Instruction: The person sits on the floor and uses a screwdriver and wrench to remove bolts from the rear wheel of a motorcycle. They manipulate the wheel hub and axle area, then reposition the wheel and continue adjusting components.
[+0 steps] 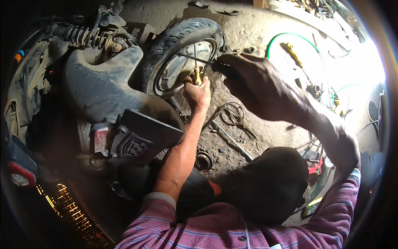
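A dirty black tyre on a grey wheel rim stands tilted at the top middle. My left hand is closed around the yellow handle of a screwdriver, whose shaft points up across the rim. From the right, my right hand is closed on a dark metal bar, probably a tyre lever. The bar reaches over the rim to the left and passes the screwdriver's shaft. The far tips of both tools are hard to make out against the wheel.
A dusty scooter body with a spring shock absorber fills the left, above a black mudguard flap. On the ground lie a metal rod, a black cable loop, another yellow-handled tool, a green hose and a red-handled gauge.
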`<state>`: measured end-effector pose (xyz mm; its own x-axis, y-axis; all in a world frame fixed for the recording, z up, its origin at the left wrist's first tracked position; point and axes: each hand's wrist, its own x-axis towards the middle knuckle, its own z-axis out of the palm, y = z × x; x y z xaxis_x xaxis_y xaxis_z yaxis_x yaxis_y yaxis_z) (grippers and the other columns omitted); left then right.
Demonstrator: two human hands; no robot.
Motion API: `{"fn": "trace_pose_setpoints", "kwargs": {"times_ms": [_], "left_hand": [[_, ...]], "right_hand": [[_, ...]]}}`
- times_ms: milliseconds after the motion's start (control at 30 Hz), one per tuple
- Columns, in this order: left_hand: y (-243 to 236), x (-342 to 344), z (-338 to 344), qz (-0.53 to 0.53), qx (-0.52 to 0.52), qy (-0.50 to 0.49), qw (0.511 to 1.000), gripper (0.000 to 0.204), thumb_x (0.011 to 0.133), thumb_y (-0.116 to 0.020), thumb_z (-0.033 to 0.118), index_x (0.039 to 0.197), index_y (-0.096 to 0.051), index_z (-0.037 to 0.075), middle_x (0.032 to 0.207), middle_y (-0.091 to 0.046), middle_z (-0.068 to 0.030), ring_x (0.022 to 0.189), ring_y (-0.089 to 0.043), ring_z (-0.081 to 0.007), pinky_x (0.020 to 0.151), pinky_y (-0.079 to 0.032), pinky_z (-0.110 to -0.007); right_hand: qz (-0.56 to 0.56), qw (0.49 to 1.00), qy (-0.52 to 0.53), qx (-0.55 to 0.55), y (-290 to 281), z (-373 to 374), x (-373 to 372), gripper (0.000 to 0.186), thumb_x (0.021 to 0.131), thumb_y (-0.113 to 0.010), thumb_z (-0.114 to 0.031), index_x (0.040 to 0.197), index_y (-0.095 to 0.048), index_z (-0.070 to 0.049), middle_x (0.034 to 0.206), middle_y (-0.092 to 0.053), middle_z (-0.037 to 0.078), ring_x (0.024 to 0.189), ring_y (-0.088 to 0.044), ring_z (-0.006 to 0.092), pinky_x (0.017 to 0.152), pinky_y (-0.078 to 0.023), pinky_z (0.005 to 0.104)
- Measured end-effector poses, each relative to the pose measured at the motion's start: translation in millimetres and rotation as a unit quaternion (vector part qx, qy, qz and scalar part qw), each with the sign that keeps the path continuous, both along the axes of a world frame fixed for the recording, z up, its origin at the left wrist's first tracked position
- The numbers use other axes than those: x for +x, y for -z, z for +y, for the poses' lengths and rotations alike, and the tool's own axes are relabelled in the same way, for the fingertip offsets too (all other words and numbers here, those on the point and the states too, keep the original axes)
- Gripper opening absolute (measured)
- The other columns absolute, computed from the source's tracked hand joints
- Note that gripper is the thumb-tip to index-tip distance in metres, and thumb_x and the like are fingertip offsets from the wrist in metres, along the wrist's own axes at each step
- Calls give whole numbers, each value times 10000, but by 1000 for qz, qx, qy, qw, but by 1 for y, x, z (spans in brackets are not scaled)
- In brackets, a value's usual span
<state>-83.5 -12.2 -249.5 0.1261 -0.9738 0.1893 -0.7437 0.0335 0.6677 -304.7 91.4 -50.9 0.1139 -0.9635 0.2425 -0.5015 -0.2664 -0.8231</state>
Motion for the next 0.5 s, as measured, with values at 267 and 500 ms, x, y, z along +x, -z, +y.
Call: {"fn": "trace_pose_setpoints", "kwargs": {"times_ms": [267, 500], "left_hand": [[-41, 20, -3, 406, 329, 147, 840, 406, 840, -802, 190, 1160, -589, 60, 870, -709, -89, 658, -665, -129, 542, -565, -261], [-48, 19, -13, 388, 373, 182, 823, 197, 817, -787, 119, 953, -655, 63, 775, -696, -75, 532, -619, -123, 456, -495, -273]], "right_hand": [[235, 964, -99, -77, -29, -53, -8, 226, 1008, -580, -179, 1119, -685, -13, 958, -714, 205, 923, -704, 374, 863, -554, 468], [479, 845, -221, -84, -77, -130, 12, 229, 981, -610, -229, 982, -710, -23, 861, -712, 154, 792, -700, 298, 727, -571, 414]]}}
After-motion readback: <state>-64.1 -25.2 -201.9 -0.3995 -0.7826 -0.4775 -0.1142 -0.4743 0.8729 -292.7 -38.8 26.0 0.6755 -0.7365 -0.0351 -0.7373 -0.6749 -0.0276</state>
